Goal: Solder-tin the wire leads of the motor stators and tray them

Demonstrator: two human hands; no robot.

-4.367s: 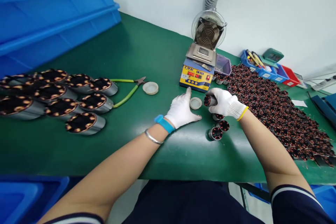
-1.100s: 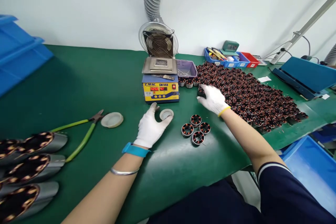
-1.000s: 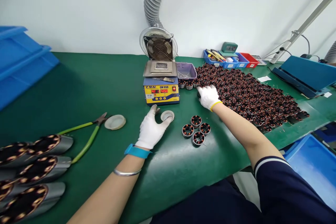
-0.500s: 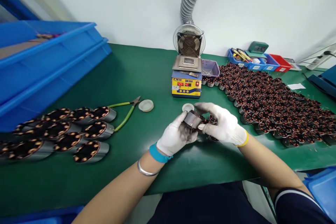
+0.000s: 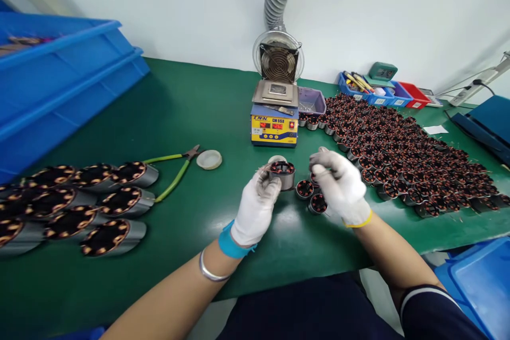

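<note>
From the head camera, your left hand [image 5: 257,207] has its fingers clamped around a wound stator [image 5: 282,172], lifted above the green table [image 5: 191,106] before the yellow solder pot [image 5: 274,125]. Your right hand [image 5: 340,186] hovers just beside it, fingers loosely curled, over three loose stators [image 5: 305,189].

The green tabletop [image 5: 207,117] carries blue crates [image 5: 59,79] at far left, large wound stators [image 5: 79,202], green-handled cutters [image 5: 175,167], a round lid [image 5: 209,159], a yellow-faced solder pot [image 5: 274,119], and a wide spread of small copper-wound stators [image 5: 406,156].
</note>
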